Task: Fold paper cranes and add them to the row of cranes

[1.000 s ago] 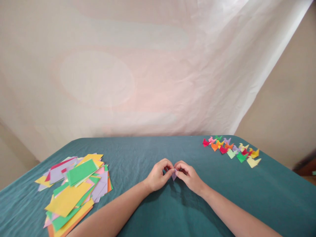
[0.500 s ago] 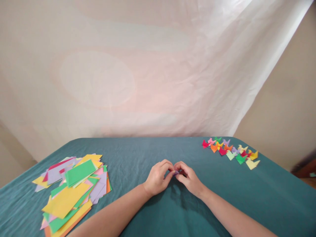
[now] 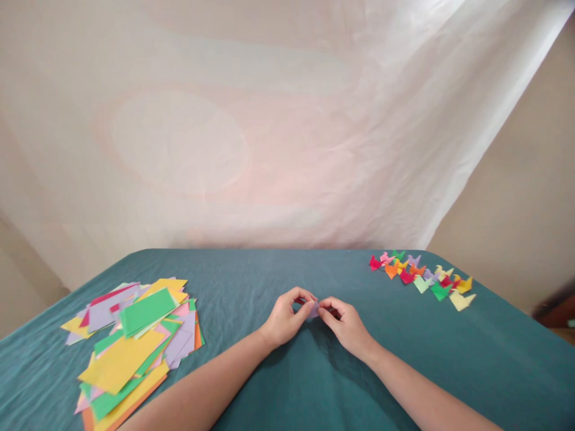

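A small folded piece of purple paper (image 3: 314, 310) is held between both hands over the middle of the table. My left hand (image 3: 290, 317) pinches it from the left with thumb and fingertips. From the right, my right hand (image 3: 342, 323) grips its edge, thumb and index finger pressed together. The fingers cover much of the paper, so its full shape is hidden.
A loose heap of coloured paper sheets (image 3: 121, 362) lies on the left of the green-clothed table (image 3: 251, 275). Several small folded paper birds (image 3: 440, 290) stand in rows at the far right. A pale cloth (image 3: 287, 137) hangs behind the table.
The fingers have shifted slightly on the purple paper, and more of its surface now shows between them. The sheets and birds have stayed in place on the table.
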`<state>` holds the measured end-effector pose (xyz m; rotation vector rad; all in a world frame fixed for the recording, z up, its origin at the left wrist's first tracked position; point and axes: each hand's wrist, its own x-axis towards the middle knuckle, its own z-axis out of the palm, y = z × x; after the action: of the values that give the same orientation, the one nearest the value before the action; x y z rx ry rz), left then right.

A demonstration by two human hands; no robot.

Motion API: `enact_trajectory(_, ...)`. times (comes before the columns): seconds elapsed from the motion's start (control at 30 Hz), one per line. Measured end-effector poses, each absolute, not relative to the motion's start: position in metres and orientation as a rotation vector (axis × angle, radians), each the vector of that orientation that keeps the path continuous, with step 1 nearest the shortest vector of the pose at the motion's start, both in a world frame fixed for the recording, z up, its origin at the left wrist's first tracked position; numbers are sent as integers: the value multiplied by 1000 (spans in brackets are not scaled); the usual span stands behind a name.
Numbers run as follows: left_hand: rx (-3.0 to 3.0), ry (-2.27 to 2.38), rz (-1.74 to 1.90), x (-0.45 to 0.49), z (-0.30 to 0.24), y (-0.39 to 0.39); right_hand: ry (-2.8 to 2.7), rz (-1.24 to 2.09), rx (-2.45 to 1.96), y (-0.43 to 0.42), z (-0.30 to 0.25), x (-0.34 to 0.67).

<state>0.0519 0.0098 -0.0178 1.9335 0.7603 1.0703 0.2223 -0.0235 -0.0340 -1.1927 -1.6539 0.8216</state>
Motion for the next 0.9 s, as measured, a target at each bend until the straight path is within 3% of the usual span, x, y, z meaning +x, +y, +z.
enact_trajectory(0.9,1781,772,831,50,-26,19,-1525,940,-1158,-21,-35,224)
